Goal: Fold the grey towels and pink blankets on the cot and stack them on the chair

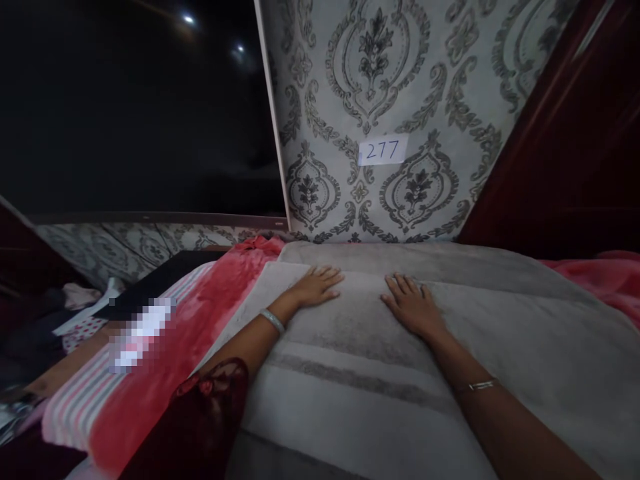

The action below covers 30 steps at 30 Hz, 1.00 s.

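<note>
A grey plush blanket (350, 387) with lighter and darker bands lies spread out in front of me. My left hand (315, 287) rests flat on its upper left part, fingers stretched toward the right. Farther right, my right hand (411, 305) lies palm down on the same blanket with its fingers spread. Neither hand grips anything, and a stretch of grey fabric lies between them. Under the blanket's left edge shows a red plush blanket (200, 340).
A striped cloth (75, 407) borders the red blanket, with a blurred patch over it. A large dark television screen (140, 113) stands behind on the left. Patterned wallpaper (345, 87) carries a paper label (383, 150) reading 277. Dark red glossy panels (565, 153) rise at right.
</note>
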Each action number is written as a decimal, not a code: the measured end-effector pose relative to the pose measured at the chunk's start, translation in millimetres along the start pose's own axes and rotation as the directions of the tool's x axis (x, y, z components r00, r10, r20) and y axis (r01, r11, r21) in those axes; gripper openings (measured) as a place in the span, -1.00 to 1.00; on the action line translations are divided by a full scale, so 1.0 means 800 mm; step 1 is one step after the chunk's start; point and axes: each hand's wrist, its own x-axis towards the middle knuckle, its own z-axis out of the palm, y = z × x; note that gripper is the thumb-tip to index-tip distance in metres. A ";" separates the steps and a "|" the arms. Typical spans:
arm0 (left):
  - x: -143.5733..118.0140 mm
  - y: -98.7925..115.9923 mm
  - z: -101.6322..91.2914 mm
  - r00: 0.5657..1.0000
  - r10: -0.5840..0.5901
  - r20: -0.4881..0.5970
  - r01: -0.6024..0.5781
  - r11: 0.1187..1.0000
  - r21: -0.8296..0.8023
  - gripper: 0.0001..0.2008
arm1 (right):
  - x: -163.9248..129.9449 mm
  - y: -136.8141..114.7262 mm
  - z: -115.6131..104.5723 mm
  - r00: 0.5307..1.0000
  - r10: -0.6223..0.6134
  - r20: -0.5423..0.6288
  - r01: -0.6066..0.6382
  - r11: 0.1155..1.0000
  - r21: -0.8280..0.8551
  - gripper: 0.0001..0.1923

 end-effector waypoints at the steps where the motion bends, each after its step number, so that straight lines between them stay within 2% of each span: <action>1: 0.001 -0.017 -0.004 0.998 -0.061 -0.004 0.061 0.998 0.015 -0.37 | 0.000 0.000 0.001 1.000 -0.006 -0.005 0.006 1.000 0.001 -0.31; 4: -0.008 -0.063 -0.016 0.957 -0.287 -0.026 0.288 0.956 0.048 -0.40 | 0.000 0.001 0.001 1.000 -0.012 -0.007 0.012 1.000 0.004 -0.30; 8: -0.039 -0.109 -0.033 0.834 -0.546 -0.079 0.550 0.833 0.062 -0.43 | -0.001 -0.002 -0.004 1.000 0.005 0.017 -0.005 1.000 -0.002 -0.31; 10: -0.055 -0.118 -0.041 0.766 -0.632 -0.115 0.641 0.765 0.068 -0.40 | -0.002 -0.003 -0.007 1.000 0.008 0.025 -0.008 1.000 0.000 -0.32; 12: -0.066 -0.114 -0.044 0.705 -0.686 -0.179 0.705 0.705 0.076 -0.37 | -0.002 -0.003 -0.008 1.000 0.004 0.022 -0.004 1.000 0.008 -0.32; 13: -0.070 -0.108 -0.043 0.703 -0.679 -0.214 0.705 0.704 0.081 -0.36 | -0.002 -0.003 -0.008 1.000 0.001 0.018 -0.001 1.000 0.012 -0.31; 14: -0.073 -0.100 -0.040 0.729 -0.641 -0.238 0.674 0.733 0.091 -0.35 | -0.002 -0.002 -0.007 1.000 -0.003 0.014 0.003 1.000 0.016 -0.31; 15: -0.076 -0.090 -0.035 0.780 -0.578 -0.238 0.612 0.784 0.103 -0.35 | -0.001 -0.001 -0.006 1.000 -0.005 0.011 0.005 1.000 0.020 -0.30; 17: -0.081 -0.071 -0.022 0.877 -0.445 -0.182 0.467 0.878 0.107 -0.35 | -0.001 0.000 -0.003 1.000 -0.007 0.006 0.006 1.000 0.026 -0.29; 18: -0.083 -0.063 -0.016 0.900 -0.413 -0.143 0.428 0.899 0.095 -0.36 | 0.000 0.000 -0.001 1.000 -0.006 0.005 0.006 1.000 0.027 -0.29; 19: -0.085 -0.056 -0.010 0.904 -0.413 -0.115 0.422 0.903 0.077 -0.36 | 0.000 0.000 0.000 1.000 -0.003 0.005 0.003 1.000 0.028 -0.29; 21: -0.088 -0.048 -0.003 0.876 -0.471 -0.102 0.477 0.877 0.048 -0.35 | -0.001 0.001 0.001 1.000 0.005 0.009 -0.005 1.000 0.027 -0.29; 26: -0.091 -0.042 0.000 0.769 -0.602 -0.215 0.626 0.778 0.062 -0.32 | 0.001 -0.001 -0.017 0.998 0.033 0.062 -0.034 0.999 0.016 -0.34; 28: -0.092 -0.040 -0.001 0.750 -0.616 -0.243 0.646 0.760 0.068 -0.32 | -0.001 -0.017 -0.032 0.994 0.069 0.084 -0.070 0.997 0.011 -0.36; 30: -0.092 -0.040 -0.002 0.756 -0.606 -0.247 0.638 0.767 0.068 -0.34 | -0.008 -0.052 -0.048 0.998 0.002 0.070 -0.004 1.000 0.026 -0.37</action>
